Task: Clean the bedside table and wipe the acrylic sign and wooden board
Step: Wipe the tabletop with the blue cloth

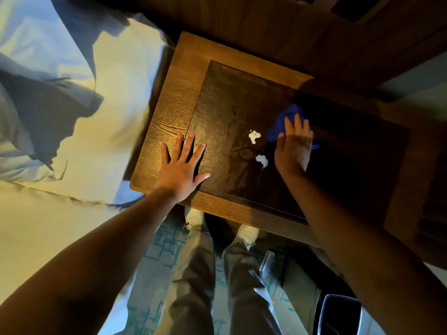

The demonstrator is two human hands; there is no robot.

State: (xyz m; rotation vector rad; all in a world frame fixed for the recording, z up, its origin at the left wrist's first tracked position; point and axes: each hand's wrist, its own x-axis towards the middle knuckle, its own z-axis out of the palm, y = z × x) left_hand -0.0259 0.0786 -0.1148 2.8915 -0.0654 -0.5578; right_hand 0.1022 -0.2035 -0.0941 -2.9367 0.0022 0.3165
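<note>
The wooden bedside table (pixel 169 117) has a dark glossy inset top (pixel 232 102) that reflects light as two bright white patches (pixel 255 136). My left hand (pixel 183 163) lies flat with fingers spread on the table's left side, across the border and the inset. My right hand (pixel 294 146) presses flat on a blue cloth (pixel 285 117) on the dark top, right of centre. The right part of the table is in deep shadow. A clear acrylic piece (pixel 267 262) stands on the floor by my right leg.
A bed with white bedding (pixel 72 117) lies left of the table. Dark wooden panelling (pixel 290 32) runs behind it. My legs and white shoes (pixel 246 234) stand on a teal-patterned carpet (pixel 157 245). A dark bin (pixel 338 315) sits at the bottom right.
</note>
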